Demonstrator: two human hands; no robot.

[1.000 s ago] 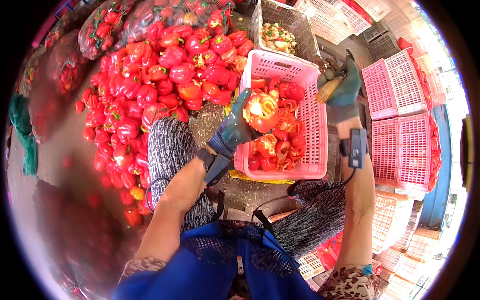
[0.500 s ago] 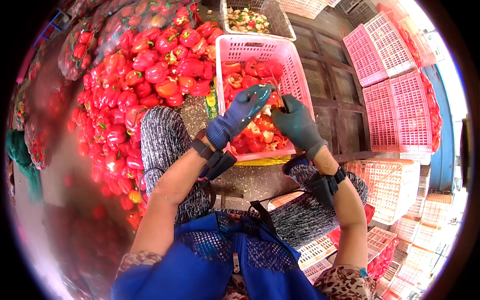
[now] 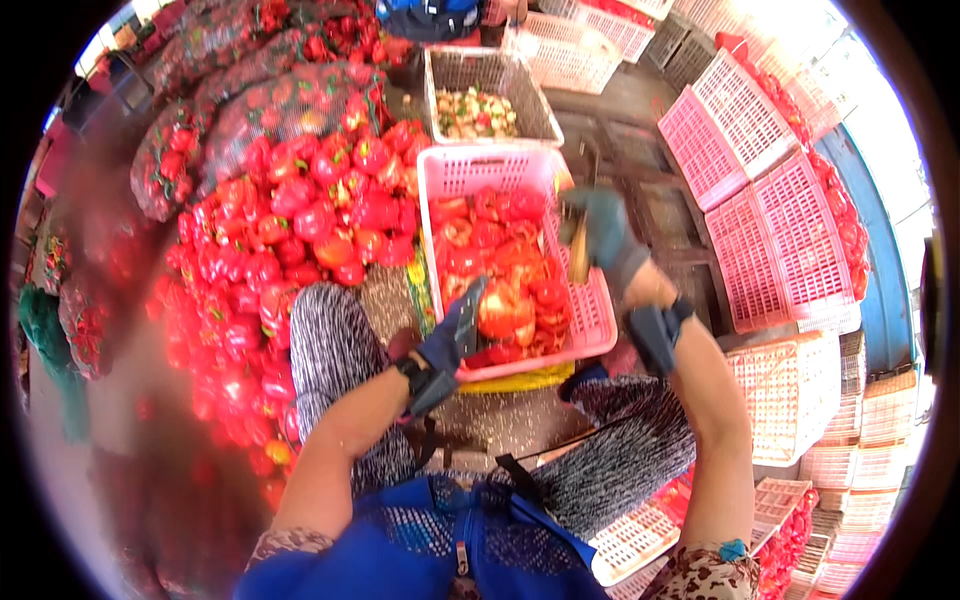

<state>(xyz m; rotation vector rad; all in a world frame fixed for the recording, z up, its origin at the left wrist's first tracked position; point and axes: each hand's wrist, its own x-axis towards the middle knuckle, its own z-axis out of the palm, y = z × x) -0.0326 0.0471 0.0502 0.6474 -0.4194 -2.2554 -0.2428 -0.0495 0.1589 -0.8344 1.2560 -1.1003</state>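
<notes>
A pink plastic crate (image 3: pixel 602 335) in front of me holds red bell peppers (image 3: pixel 510 305), several of them cut open. My left hand (image 3: pixel 458 325), in a blue and teal coated glove, is over the crate's near left corner. Its fingers are stretched out and nothing shows in them. At the right side of the crate, my right hand (image 3: pixel 608 235), in a teal glove, is raised and closed around a slim tool (image 3: pixel 579 255) with a yellow-brown part pointing down. Motion blur hides the tool's exact kind.
Whole red peppers (image 3: pixel 290 225) are heaped at the left, with full mesh sacks (image 3: pixel 285 110) behind. A pale crate (image 3: pixel 545 125) with pale scraps stands beyond the pink one. Pink and white crates (image 3: pixel 750 230) are stacked at right, beside a dark slatted pallet (image 3: pixel 655 200).
My hands, close together over the crate before, are now apart: the left drew back toward me, the right moved rightward with the tool. The view has shifted, showing more of the far side.
</notes>
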